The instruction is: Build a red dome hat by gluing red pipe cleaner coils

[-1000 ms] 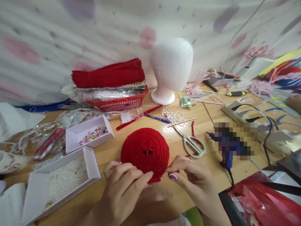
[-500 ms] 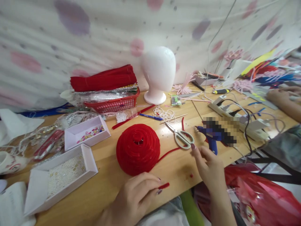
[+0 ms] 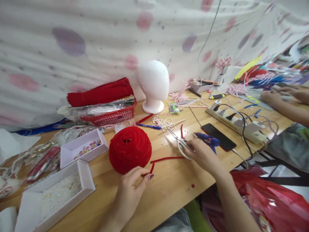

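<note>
On the wooden table (image 3: 166, 199), the left hand (image 3: 132, 183) pinches a red strip (image 3: 152, 168) at the near right of the red dome (image 3: 130, 151), while the right hand (image 3: 201, 154) touches scissors (image 3: 178, 138), grip unclear.

Craft workshop, wooden table (image 3: 169, 196), bead tray (image 3: 87, 180), glue gun (image 3: 206, 139), display head (image 3: 154, 80), perhaps craft strips (image 3: 270, 81) far right

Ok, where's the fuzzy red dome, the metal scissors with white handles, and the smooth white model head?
Fuzzy red dome (image 3: 130, 150): head camera view, on its ridged side.
Metal scissors with white handles (image 3: 177, 138): head camera view, by the pivot.
Smooth white model head (image 3: 154, 81): head camera view, rounded upper part.
</note>
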### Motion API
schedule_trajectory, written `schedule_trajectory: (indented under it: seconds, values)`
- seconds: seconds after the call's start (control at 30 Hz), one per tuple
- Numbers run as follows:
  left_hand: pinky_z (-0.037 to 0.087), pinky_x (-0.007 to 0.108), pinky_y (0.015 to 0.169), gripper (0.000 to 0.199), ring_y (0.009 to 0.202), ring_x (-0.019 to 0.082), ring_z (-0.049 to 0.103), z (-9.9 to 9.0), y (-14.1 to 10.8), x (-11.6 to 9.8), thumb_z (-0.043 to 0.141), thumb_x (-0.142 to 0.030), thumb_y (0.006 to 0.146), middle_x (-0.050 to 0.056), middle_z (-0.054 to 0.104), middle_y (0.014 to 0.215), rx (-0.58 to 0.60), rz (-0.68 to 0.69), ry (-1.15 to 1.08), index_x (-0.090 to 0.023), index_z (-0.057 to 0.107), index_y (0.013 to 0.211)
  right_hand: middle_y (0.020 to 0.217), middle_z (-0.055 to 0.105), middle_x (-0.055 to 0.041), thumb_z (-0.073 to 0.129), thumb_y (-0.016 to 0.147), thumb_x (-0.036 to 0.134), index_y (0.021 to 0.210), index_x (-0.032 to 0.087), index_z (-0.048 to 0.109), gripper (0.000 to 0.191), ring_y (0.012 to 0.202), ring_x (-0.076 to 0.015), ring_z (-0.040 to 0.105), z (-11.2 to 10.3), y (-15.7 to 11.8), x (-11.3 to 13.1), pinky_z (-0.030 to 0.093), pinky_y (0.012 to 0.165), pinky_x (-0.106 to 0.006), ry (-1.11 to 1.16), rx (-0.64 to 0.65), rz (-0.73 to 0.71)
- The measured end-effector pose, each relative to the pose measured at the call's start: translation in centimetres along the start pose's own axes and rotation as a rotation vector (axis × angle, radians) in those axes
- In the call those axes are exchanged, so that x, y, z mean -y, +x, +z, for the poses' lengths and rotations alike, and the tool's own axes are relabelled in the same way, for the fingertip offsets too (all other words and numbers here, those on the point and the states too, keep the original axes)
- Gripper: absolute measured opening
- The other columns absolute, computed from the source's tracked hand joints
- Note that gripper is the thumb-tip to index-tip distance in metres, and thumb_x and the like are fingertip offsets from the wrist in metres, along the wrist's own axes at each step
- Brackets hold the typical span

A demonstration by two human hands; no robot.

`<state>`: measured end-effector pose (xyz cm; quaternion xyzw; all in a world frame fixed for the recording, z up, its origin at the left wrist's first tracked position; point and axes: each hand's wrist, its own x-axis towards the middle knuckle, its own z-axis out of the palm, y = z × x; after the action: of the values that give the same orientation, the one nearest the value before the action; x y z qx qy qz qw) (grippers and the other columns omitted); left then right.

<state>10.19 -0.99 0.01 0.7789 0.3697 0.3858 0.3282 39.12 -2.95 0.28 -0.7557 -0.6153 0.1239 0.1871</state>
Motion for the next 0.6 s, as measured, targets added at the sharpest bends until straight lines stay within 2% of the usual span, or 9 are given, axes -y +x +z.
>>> schedule_trajectory:
  seconds: [0.07, 0.13, 0.2, 0.27, 0.33, 0.37, 0.43, 0.53, 0.6]
  values:
    - [0.052, 0.019, 0.062, 0.011, 0.066, 0.012, 0.068, 0.2, 1.0, -0.4, 0.062, -0.016, 0.089, -0.001, 0.071, 0.072, -0.002, 0.035, -0.007, -0.019, 0.068, 0.080, 0.072, 0.067, -0.0056, 0.047, 0.095, 0.050, 0.085, 0.019, 0.064, 0.037, 0.065, -0.0188, 0.063, -0.8, -1.5, -0.2, 0.047, 0.060, -0.030, 0.150, 0.028, -0.034]
    - [0.052, 0.020, 0.066, 0.011, 0.069, 0.012, 0.068, 0.4, 2.1, -0.8, 0.061, -0.015, 0.090, 0.000, 0.071, 0.076, -0.007, 0.069, -0.011, -0.019, 0.068, 0.084, 0.079, 0.069, -0.0062, 0.048, 0.094, 0.059, 0.095, 0.019, 0.062, 0.042, 0.068, -0.0186, 0.066, -1.0, -2.8, -0.1, 0.054, 0.062, -0.031, 0.507, 0.063, -0.035]
    - [0.052, 0.020, 0.069, 0.011, 0.073, 0.013, 0.068, 0.7, 3.2, -1.2, 0.059, -0.015, 0.092, 0.001, 0.071, 0.079, -0.015, 0.101, -0.012, -0.018, 0.068, 0.087, 0.080, 0.069, -0.0053, 0.058, 0.089, 0.059, 0.097, 0.020, 0.058, 0.040, 0.065, -0.0170, 0.067, -0.4, -3.7, 0.3, 0.056, 0.062, -0.030, 0.923, 0.085, 0.019]
    - [0.050, 0.020, 0.071, 0.012, 0.076, 0.012, 0.066, 1.0, 4.0, -1.5, 0.057, -0.014, 0.094, 0.002, 0.069, 0.081, -0.023, 0.127, -0.014, -0.018, 0.067, 0.090, 0.076, 0.065, -0.0021, 0.064, 0.086, 0.059, 0.098, 0.022, 0.056, 0.040, 0.058, -0.0142, 0.064, 0.9, -4.3, 1.2, 0.055, 0.057, -0.027, 1.152, 0.098, 0.050]
    - [0.049, 0.019, 0.072, 0.011, 0.077, 0.011, 0.065, 1.2, 4.6, -1.8, 0.056, -0.014, 0.095, 0.001, 0.067, 0.082, -0.035, 0.152, -0.020, -0.018, 0.066, 0.093, 0.077, 0.061, -0.0017, 0.060, 0.083, 0.069, 0.104, 0.023, 0.056, 0.050, 0.058, -0.0141, 0.061, 2.6, -4.5, 2.2, 0.054, 0.054, -0.027, 1.234, 0.129, -0.041]
    - [0.049, 0.019, 0.072, 0.011, 0.077, 0.011, 0.064, 1.3, 4.9, -2.0, 0.056, -0.014, 0.095, 0.001, 0.066, 0.083, -0.039, 0.164, -0.023, -0.018, 0.066, 0.094, 0.076, 0.060, -0.0021, 0.052, 0.080, 0.080, 0.101, 0.024, 0.057, 0.061, 0.058, -0.0147, 0.060, 3.6, -4.6, 2.8, 0.054, 0.053, -0.029, 1.254, 0.145, -0.091]
    - [0.048, 0.019, 0.073, 0.011, 0.077, 0.011, 0.063, 1.4, 5.2, -2.1, 0.055, -0.013, 0.096, 0.000, 0.064, 0.083, -0.043, 0.182, -0.020, -0.018, 0.064, 0.095, 0.079, 0.060, -0.0042, 0.043, 0.075, 0.089, 0.099, 0.023, 0.058, 0.072, 0.061, -0.0168, 0.061, 5.0, -4.7, 3.8, 0.055, 0.055, -0.032, 1.263, 0.183, -0.144]
    - [0.048, 0.021, 0.074, 0.012, 0.079, 0.011, 0.062, 1.6, 5.4, -2.1, 0.052, -0.011, 0.096, 0.000, 0.062, 0.084, -0.019, 0.181, -0.007, -0.018, 0.063, 0.097, 0.085, 0.062, -0.0060, 0.050, 0.072, 0.088, 0.105, 0.023, 0.059, 0.073, 0.070, -0.0190, 0.063, 5.6, -4.9, 4.7, 0.056, 0.063, -0.034, 1.235, 0.221, -0.183]
    - [0.047, 0.023, 0.074, 0.013, 0.079, 0.012, 0.061, 1.6, 5.4, -2.0, 0.051, -0.012, 0.097, 0.000, 0.062, 0.085, 0.020, 0.177, 0.006, -0.018, 0.062, 0.097, 0.092, 0.063, -0.0066, 0.050, 0.080, 0.081, 0.112, 0.025, 0.058, 0.065, 0.079, -0.0199, 0.063, 4.9, -5.0, 5.0, 0.056, 0.073, -0.036, 1.178, 0.246, -0.213]
